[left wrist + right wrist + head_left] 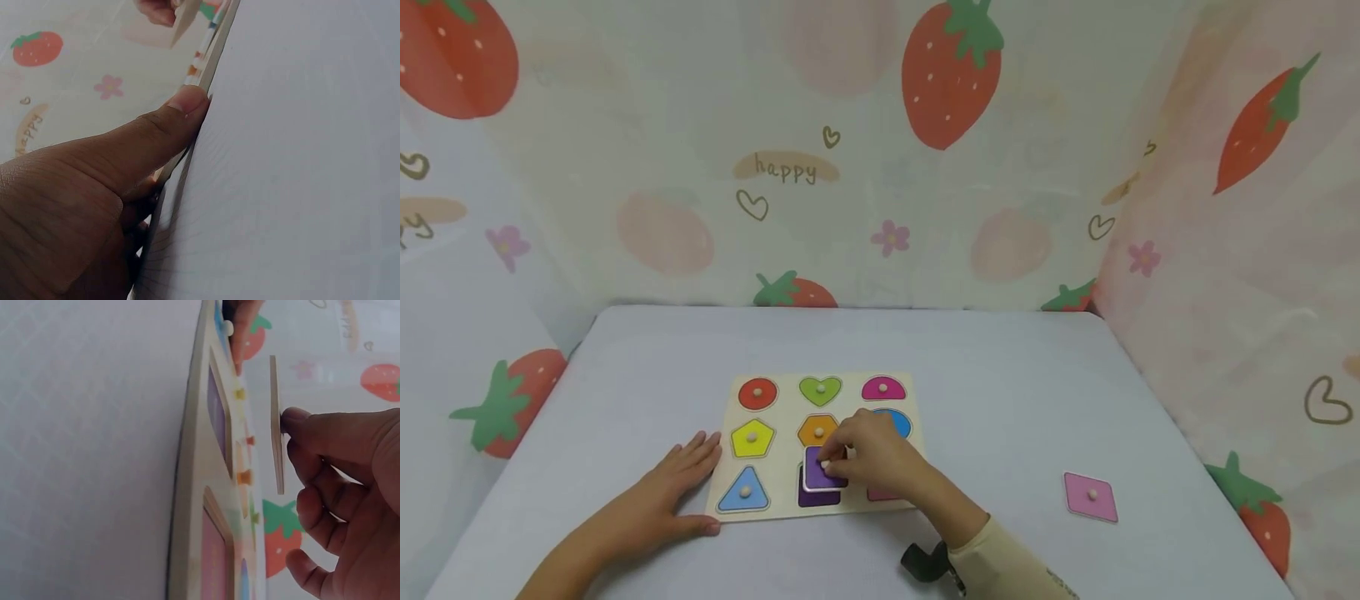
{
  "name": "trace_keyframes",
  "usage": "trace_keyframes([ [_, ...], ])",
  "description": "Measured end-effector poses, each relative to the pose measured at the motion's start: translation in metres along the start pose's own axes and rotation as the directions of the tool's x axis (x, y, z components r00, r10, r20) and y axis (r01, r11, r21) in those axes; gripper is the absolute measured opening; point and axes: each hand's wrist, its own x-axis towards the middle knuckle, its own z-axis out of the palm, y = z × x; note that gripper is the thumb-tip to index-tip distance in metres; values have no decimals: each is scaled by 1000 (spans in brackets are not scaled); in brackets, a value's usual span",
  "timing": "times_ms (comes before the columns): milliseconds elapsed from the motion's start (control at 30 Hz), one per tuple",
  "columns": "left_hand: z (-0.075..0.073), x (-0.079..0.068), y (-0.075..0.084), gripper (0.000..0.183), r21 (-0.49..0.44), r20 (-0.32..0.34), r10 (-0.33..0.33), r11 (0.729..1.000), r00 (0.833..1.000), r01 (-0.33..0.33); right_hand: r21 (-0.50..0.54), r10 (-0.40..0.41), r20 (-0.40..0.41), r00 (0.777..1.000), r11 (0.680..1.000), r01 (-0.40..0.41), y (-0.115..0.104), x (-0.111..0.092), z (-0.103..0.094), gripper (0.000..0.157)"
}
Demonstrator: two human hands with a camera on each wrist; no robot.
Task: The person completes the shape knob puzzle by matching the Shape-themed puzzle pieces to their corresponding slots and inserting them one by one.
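Note:
My right hand pinches the knob of a purple square puzzle piece between thumb and finger. The piece is raised above the board in the right wrist view, overlapping the dark purple square recess in the head view. My left hand lies with straight fingers at the left edge of the wooden puzzle board; its thumb touches the front corner. Seated in the board are a blue triangle, a yellow pentagon and several other knobbed shapes. My right hand partly hides the pink recess and the blue oval.
A pink square piece with a knob lies on the white table to the right. A small black object is by the right sleeve. Strawberry-print cloth walls stand behind and on both sides.

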Motion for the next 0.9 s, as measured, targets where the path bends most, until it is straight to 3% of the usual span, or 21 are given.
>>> trace_keyframes([
  [100,0,0,1,117,-5,6,-10,1000,1000,10,6,31,6,999,999,-31,0,0,4,6],
  [533,-2,-1,5,117,-9,14,-4,1000,1000,4,-40,29,26,999,999,-28,5,2,23,5],
  [900,-5,1,3,116,-12,-1,21,1000,1000,-21,-53,66,13,998,996,-65,2,6,24,4],
])
